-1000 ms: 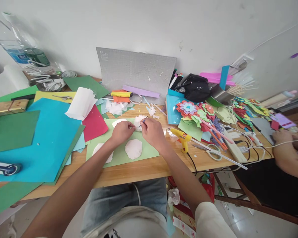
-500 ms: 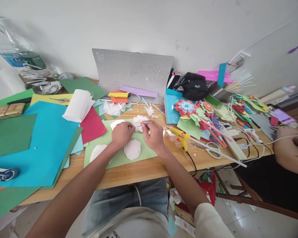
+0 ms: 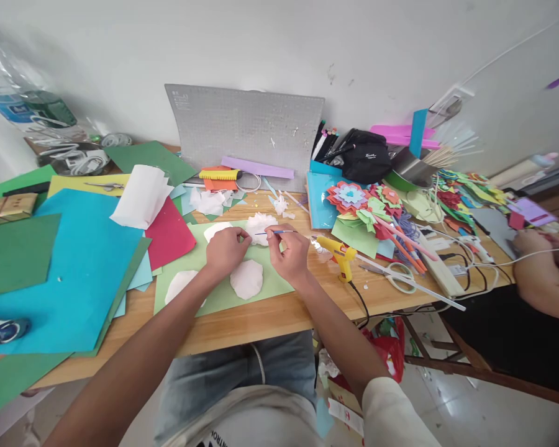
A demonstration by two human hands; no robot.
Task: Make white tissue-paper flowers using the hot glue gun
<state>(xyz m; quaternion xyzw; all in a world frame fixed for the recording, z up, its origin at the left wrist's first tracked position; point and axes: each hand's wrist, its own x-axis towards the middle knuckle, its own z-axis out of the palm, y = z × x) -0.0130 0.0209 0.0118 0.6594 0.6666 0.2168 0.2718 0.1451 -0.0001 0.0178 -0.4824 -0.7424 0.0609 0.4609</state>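
Observation:
My right hand (image 3: 289,253) pinches a thin blue stick with a fine tip (image 3: 272,233), which points left over a ruffled white paper piece (image 3: 261,225). Close by on the left is my left hand (image 3: 226,249), its fingers drawn together at the ruffled paper's edge; what they hold, if anything, is hidden. Both hands are above a light green sheet (image 3: 223,299). A round white paper piece (image 3: 246,279) lies between my forearms. Another white piece (image 3: 179,284) is partly under my left forearm, and a third (image 3: 217,230) shows behind my left hand.
A yellow glue gun (image 3: 339,253) lies right of my right hand, near scissors (image 3: 400,277). Colored paper (image 3: 93,248) covers the left side. Paper flowers (image 3: 351,197) lie at the back right. A grey cutting mat (image 3: 246,124) leans on the wall. Another person's arm (image 3: 538,267) is far right.
The view has shifted slightly. The blue stick now lies more level over the ruffled paper, its tip farther left. Both hands stay in nearly the same place.

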